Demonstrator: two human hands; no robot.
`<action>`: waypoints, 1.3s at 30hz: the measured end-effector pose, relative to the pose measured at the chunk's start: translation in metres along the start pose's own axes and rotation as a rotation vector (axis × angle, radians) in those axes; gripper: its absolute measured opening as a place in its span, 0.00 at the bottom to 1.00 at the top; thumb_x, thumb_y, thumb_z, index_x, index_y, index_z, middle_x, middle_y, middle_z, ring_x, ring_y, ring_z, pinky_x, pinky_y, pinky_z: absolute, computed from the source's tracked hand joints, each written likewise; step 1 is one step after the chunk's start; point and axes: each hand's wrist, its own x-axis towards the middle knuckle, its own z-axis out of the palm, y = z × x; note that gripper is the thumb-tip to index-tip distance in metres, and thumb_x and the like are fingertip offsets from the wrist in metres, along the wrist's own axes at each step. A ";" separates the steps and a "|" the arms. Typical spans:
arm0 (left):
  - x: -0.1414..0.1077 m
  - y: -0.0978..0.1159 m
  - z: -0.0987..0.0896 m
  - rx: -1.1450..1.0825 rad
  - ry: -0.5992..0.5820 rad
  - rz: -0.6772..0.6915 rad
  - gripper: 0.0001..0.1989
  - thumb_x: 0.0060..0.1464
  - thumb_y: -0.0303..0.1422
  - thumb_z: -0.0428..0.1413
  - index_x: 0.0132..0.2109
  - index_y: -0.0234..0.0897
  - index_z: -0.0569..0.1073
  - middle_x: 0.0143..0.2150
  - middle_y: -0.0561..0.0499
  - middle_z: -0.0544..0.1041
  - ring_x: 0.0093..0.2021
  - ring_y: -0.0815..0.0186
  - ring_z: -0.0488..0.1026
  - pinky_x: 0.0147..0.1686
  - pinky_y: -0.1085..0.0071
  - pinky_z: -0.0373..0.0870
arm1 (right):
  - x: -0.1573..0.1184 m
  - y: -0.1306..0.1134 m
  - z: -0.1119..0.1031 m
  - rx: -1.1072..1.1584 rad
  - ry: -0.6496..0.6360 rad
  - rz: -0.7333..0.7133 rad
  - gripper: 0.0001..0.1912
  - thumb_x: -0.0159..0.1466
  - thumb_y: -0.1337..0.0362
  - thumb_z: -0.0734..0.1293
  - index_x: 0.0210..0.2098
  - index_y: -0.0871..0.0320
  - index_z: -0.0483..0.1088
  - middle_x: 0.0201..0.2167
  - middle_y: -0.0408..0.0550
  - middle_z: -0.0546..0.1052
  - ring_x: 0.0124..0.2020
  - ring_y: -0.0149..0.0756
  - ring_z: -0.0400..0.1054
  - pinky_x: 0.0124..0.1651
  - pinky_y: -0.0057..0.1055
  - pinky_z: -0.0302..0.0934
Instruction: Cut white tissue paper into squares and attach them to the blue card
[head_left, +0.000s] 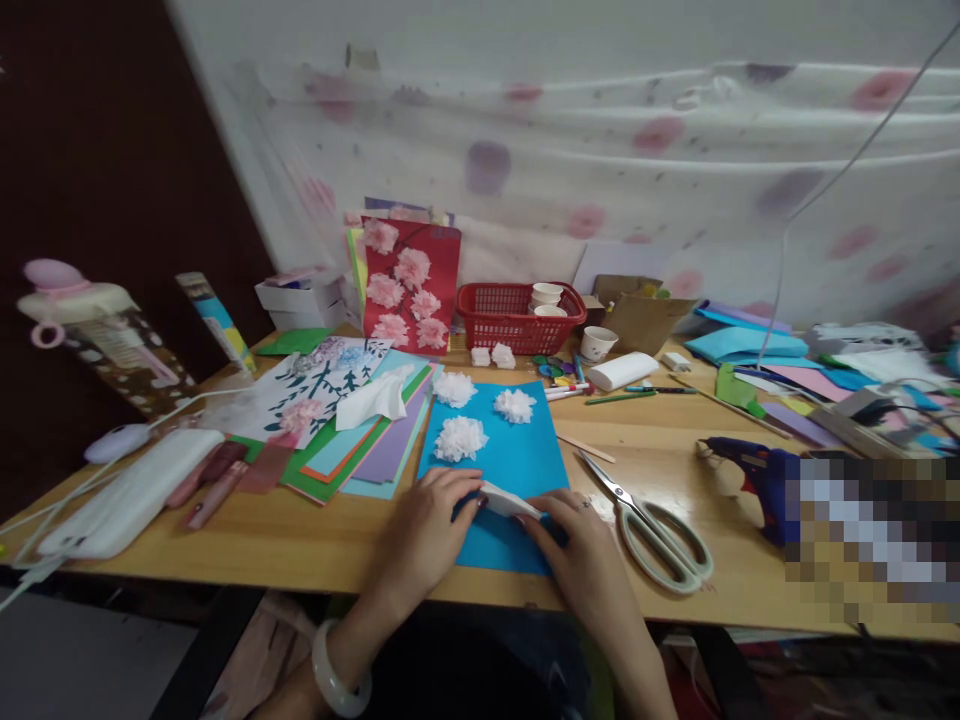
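Note:
A folded strip of white tissue paper (507, 501) is pinched between my two hands, over the lower part of a bright blue sheet of paper (517, 452). My left hand (427, 525) closes its thumb and fingers on the strip's left end. At the other end, my right hand (583, 545) grips it the same way. Three fluffy white paper flowers (460, 439) lie on the upper part of the blue sheet. Beside my right hand rests a pair of scissors (652, 540) with pale handles, its blades slightly apart.
Coloured paper sheets (386, 455) lie left of the blue sheet. Behind stand a red card with pink flowers (412, 285) and a red basket (499, 322). A blue glue gun (757, 470) lies right, a white power strip (135, 495) left, and a bottle (105, 335) at far left.

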 end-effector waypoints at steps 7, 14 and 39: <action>-0.005 0.011 0.017 0.306 -0.032 -0.026 0.18 0.62 0.24 0.50 0.56 0.34 0.74 0.63 0.43 0.71 0.64 0.51 0.65 0.61 0.49 0.63 | -0.003 0.005 0.004 0.007 -0.042 -0.020 0.18 0.71 0.56 0.59 0.37 0.58 0.76 0.34 0.53 0.78 0.37 0.46 0.73 0.40 0.37 0.63; -0.005 0.008 0.017 0.215 -0.079 -0.013 0.19 0.63 0.24 0.46 0.57 0.37 0.73 0.64 0.45 0.70 0.65 0.53 0.63 0.62 0.49 0.61 | -0.003 0.004 0.005 0.024 -0.060 -0.017 0.17 0.71 0.58 0.59 0.36 0.59 0.76 0.32 0.53 0.77 0.36 0.46 0.72 0.39 0.38 0.62; -0.014 0.014 0.003 0.510 -0.070 0.378 0.26 0.63 0.30 0.53 0.66 0.45 0.62 0.70 0.39 0.60 0.66 0.45 0.57 0.58 0.39 0.58 | -0.001 0.001 0.006 -0.010 -0.069 -0.026 0.07 0.67 0.68 0.65 0.33 0.58 0.75 0.31 0.49 0.76 0.35 0.45 0.70 0.40 0.36 0.60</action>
